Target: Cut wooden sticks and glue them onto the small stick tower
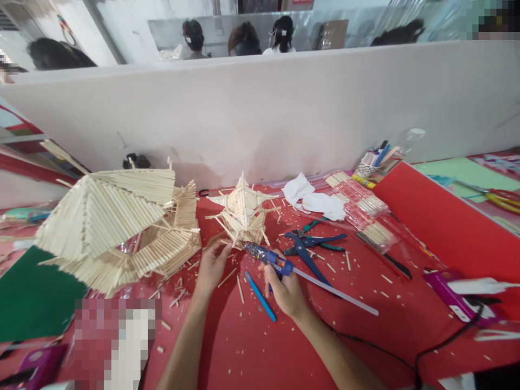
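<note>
My right hand (287, 292) is wrapped round a blue hot glue gun (280, 262), a long clear glue stick (339, 292) jutting from its back. Its nozzle end meets the lower front of a small pagoda-like model (242, 208) built of thin wooden sticks. At that model's lower left edge, my left hand (213, 262) pinches with thumb and fingers; the exact spot gripped is partly hidden. A larger stick-built model with a pitched roof (117, 208) stands to the left. Between my forearms lies a blue pen (260, 296).
Blue-handled pliers (309, 254) lie right of the glue gun, near white tissue (312, 197) and packs of sticks (361, 200). Stick scraps litter the red tabletop (244, 352). A black cord (374, 344) runs right. A pale partition (260, 119) rises behind, with people beyond.
</note>
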`<state>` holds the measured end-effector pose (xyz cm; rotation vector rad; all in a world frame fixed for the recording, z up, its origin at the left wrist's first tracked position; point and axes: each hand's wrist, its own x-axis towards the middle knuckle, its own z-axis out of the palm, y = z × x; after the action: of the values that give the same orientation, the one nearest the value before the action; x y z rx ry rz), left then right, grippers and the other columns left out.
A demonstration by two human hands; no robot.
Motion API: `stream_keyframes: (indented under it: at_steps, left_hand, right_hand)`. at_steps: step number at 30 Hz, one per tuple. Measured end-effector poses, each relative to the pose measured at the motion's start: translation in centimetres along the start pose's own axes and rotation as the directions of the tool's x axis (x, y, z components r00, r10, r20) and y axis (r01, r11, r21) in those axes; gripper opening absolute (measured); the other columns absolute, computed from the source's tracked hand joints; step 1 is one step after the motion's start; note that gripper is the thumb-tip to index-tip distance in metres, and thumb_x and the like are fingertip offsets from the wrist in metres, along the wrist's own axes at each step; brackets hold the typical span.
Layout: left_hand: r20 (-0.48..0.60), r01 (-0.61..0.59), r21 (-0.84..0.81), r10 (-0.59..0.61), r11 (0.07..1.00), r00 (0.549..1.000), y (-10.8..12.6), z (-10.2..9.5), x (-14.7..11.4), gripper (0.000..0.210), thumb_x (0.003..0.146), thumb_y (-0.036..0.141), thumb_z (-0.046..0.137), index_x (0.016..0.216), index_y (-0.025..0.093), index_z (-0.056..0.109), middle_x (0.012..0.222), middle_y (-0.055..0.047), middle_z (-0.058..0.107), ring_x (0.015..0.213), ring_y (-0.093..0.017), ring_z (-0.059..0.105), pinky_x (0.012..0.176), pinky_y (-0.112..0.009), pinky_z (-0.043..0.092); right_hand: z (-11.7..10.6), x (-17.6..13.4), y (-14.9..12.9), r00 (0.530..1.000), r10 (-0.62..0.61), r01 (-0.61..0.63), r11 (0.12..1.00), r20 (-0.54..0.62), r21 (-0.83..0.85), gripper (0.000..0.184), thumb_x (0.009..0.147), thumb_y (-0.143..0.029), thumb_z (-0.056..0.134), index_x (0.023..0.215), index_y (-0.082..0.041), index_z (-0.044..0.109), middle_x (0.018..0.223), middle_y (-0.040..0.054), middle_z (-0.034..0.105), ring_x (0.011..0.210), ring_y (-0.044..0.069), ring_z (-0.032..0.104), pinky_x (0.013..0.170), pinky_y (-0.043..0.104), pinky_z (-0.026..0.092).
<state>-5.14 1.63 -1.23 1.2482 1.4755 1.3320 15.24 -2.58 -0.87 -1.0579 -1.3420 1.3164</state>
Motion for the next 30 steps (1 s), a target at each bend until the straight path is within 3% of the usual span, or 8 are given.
stream_keyframes:
  at_steps: [7, 11, 18, 23, 27, 30]
  left_hand:
    - [0.126, -0.071, 0.028, 0.067, 0.997, 0.99, 0.1, 0.4, -0.3, 0.029, 0.085, 0.046, 0.072, 0.09, 0.019, 0.08, 0.111, -0.013, 0.076, 0.111, -0.028, 0.066, 0.102, -0.039, 0.048]
    - [0.223, -0.042, 0.033, 0.034, 0.999, 0.974, 0.1, 0.7, -0.5, 0.028, 0.088, 0.044, 0.07, 0.091, 0.018, 0.079, 0.107, -0.012, 0.078, 0.104, -0.026, 0.069, 0.097, -0.037, 0.051]
    - [0.202, -0.058, 0.041, 0.048, 0.997, 0.978, 0.3, 1.2, -0.7, 0.025, 0.088, 0.042, 0.07, 0.09, 0.019, 0.08, 0.103, -0.012, 0.078, 0.101, -0.026, 0.07, 0.096, -0.038, 0.051]
    - [0.188, -0.073, 0.047, 0.063, 0.996, 0.98, 0.8, 1.5, -0.7, 0.026, 0.089, 0.044, 0.069, 0.088, 0.02, 0.08, 0.1, -0.012, 0.077, 0.099, -0.027, 0.069, 0.094, -0.039, 0.05]
    - [0.19, -0.068, 0.093, 0.049, 0.993, 0.981, 1.0, 1.8, -1.0, 0.03, 0.089, 0.047, 0.068, 0.091, 0.019, 0.081, 0.096, -0.011, 0.076, 0.092, -0.025, 0.067, 0.088, -0.038, 0.05]
    - [0.185, -0.077, 0.126, 0.053, 0.989, 0.981, 1.0, 2.0, -1.0, 0.03, 0.088, 0.047, 0.068, 0.091, 0.02, 0.081, 0.095, -0.011, 0.076, 0.093, -0.026, 0.067, 0.088, -0.038, 0.049]
  right_hand:
    - [-0.2, -0.1, 0.5, 0.999, -0.011, 0.01, 0.999, -0.032, -0.036, 0.035, 0.1, -0.058, 0.05, 0.09, -0.025, 0.048, 0.056, -0.0087, 0.047, 0.04, 0.012, 0.052, 0.043, 0.023, 0.041]
    - [-0.2, 0.0, 0.5, 1.0, -0.009, 0.007, 0.997, -0.028, -0.075, 0.038, 0.1, -0.059, 0.049, 0.085, -0.025, 0.047, 0.054, -0.0077, 0.048, 0.041, 0.013, 0.053, 0.045, 0.024, 0.043]
    - [-0.2, 0.0, 0.3, 0.999, 0.017, -0.019, 0.998, -0.039, -0.055, 0.036, 0.1, -0.058, 0.051, 0.087, -0.025, 0.046, 0.053, -0.0091, 0.045, 0.039, 0.012, 0.05, 0.041, 0.022, 0.041]
    - [-1.5, -0.2, -1.5, 0.99, -0.138, 0.137, 0.967, 0.011, -0.214, 0.026, 0.102, -0.044, 0.049, 0.085, -0.024, 0.05, 0.067, -0.0025, 0.054, 0.058, 0.015, 0.059, 0.055, 0.025, 0.05]
    - [-3.3, -0.8, -2.4, 0.926, -0.371, 0.365, 0.83, 0.073, -0.421, 0.013, 0.099, -0.031, 0.05, 0.094, -0.023, 0.058, 0.09, 0.0053, 0.063, 0.083, 0.019, 0.066, 0.077, 0.031, 0.056]
    - [-4.7, -1.5, -1.9, 0.89, -0.441, 0.433, 0.744, 0.112, -0.509, 0.011, 0.097, -0.029, 0.054, 0.103, -0.022, 0.059, 0.101, 0.0076, 0.064, 0.085, 0.019, 0.066, 0.079, 0.029, 0.056]
